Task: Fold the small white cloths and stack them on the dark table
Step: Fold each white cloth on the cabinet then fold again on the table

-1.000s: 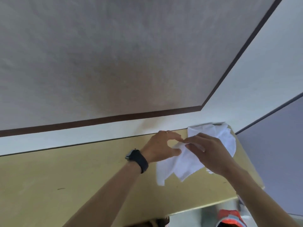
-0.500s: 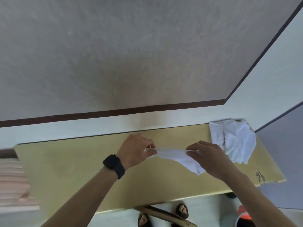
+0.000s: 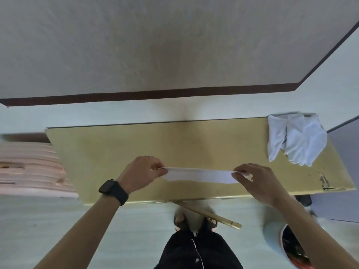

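No readable txt, labels, brands or nos. Face of watch (image 3: 111,188) is dark, blank. The held cloth (image 3: 198,174), cloth pile (image 3: 297,140) & table (image 3: 116,150) are plain, unprinted. The container (image 3: 272,235) at lower right is too blurred to read.

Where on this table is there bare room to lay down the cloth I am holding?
The table is bare from its left edge to the left hand, and along the far edge beyond the held cloth. The right end is crowded: the pile of white cloths lies in the far right corner.
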Demonstrator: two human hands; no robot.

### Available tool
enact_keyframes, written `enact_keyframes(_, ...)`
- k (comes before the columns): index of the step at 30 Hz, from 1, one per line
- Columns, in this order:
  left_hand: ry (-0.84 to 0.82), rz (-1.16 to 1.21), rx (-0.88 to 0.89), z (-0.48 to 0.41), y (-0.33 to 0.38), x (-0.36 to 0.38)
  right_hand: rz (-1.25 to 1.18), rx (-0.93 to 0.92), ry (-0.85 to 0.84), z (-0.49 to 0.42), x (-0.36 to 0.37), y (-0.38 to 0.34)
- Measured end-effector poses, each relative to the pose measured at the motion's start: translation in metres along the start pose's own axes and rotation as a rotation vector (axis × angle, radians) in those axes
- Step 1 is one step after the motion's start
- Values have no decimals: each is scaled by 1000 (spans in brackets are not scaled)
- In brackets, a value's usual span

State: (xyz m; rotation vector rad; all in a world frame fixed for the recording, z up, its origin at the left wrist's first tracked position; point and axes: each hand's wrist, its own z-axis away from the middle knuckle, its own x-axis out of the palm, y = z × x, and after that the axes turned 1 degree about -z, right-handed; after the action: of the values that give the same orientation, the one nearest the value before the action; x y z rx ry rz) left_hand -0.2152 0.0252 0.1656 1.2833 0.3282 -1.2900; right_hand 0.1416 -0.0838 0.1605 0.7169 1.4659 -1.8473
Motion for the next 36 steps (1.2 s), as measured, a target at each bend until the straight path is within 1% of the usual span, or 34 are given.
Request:
enact_keyframes(5, 24, 42, -72, -15, -6, 14, -2, 32, -49, -24, 2, 10)
enact_keyframes(11, 22, 101, -192, -82, -17, 40, 95, 124, -110, -95, 32, 51)
enact_keyframes(14, 40, 193, -276, -123, -25, 54, 76, 158, -39, -131, 49, 70)
enact_keyframes(16, 80, 303, -348, -146, -31, 61, 81, 175, 24, -151, 58, 78)
enact_keyframes(19, 133, 432, -435, -168, -35, 68, 73, 220, 68, -170, 67, 84)
enact_keyframes(22, 174, 500, -492, -176, -38, 74, -73, 289, 110, -174, 77, 83)
enact_keyframes(24, 164, 575, -523, -173, -39, 79, -200, 364, 139, -169, 86, 78)
enact_keyframes(26, 163, 660, -556, -165, -39, 87, -339, 469, 183, -158, 98, 73)
enact_keyframes(28, 206, 743, -627, -153, -42, 97, -476, 584, 250, -144, 111, 72)
enact_keyframes(31, 231, 800, -721, -130, -46, 120, -627, 723, 300, -116, 131, 74)
enact_keyframes(33, 210, 823, -768, -113, -46, 135, -684, 794, 292, -100, 141, 75)
enact_keyframes(36, 172, 815, -831, -98, -51, 154, -658, 893, 264, -87, 154, 80)
